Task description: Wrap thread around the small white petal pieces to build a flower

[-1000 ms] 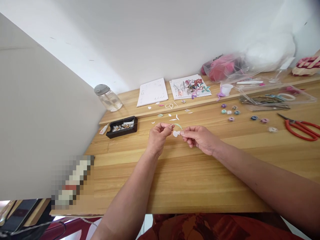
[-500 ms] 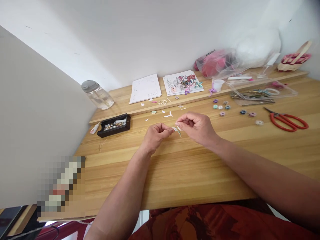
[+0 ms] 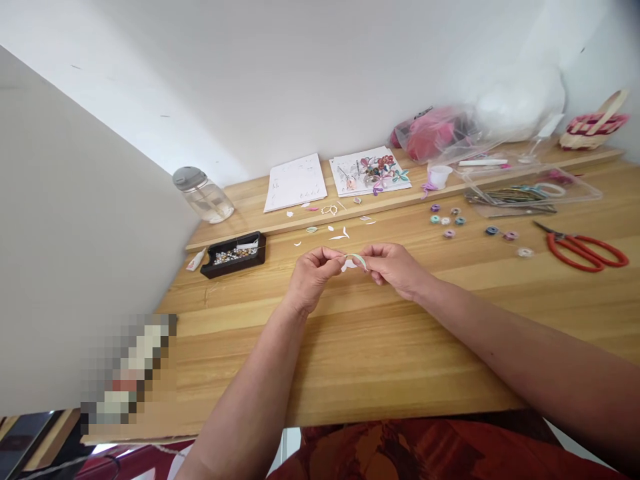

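Observation:
Over the middle of the table, my left hand pinches one end of a small, curved, pale green leaf-shaped piece. The fingertips of my right hand are closed at its other end. A white cut-out piece shows just below it; whether it lies on the table or is held cannot be made out. Beyond the hands lie white leaf-shaped cut-outs and a green-striped leaf piece. An openwork leaf-shaped outline is at the ledge.
To the left stand a black tray of beads, a small tube and a clear bottle. Several thread bobbins, red-handled scissors and a clear plastic box are on the right. Paper sheets lie on the ledge.
My right hand has come down and closed on the free end of the green leaf piece, which has turned from hanging to sideways. My left hand keeps its pinch. The view has shifted slightly.

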`<state>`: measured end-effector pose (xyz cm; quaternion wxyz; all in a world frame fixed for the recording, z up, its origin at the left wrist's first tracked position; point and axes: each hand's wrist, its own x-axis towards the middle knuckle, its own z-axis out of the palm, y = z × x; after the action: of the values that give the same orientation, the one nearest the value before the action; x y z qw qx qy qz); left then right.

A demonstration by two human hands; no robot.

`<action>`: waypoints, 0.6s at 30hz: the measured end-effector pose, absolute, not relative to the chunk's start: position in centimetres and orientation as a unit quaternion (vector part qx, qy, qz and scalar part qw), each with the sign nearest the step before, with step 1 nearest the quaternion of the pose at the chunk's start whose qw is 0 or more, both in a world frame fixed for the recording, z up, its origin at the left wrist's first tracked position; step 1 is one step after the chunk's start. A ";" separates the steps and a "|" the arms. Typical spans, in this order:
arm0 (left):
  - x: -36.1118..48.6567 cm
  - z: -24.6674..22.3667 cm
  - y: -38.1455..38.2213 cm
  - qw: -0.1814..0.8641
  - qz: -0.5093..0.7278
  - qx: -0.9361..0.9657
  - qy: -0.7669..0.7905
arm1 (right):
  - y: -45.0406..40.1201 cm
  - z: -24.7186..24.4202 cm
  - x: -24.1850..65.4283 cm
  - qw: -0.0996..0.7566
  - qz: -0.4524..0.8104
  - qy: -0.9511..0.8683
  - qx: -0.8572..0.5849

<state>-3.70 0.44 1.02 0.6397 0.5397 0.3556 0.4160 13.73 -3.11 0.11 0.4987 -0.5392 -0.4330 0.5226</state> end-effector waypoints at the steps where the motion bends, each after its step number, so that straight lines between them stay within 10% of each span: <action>1: -3.7 1.0 0.5 0.637 0.431 0.529 0.358 | -3.2 0.1 13.7 0.494 0.549 -0.419 -0.529; 10: -3.5 0.5 1.1 0.604 0.508 0.473 0.392 | -4.2 0.5 12.6 0.499 0.596 -0.397 -0.488; 18: -3.7 0.4 1.1 0.581 0.482 0.511 0.411 | -4.8 1.3 12.6 0.511 0.316 -0.567 -0.563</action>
<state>-3.67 1.15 0.43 0.5809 0.5115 0.4110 0.4817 12.61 -4.78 1.31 0.5107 -0.5633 -0.5674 0.3162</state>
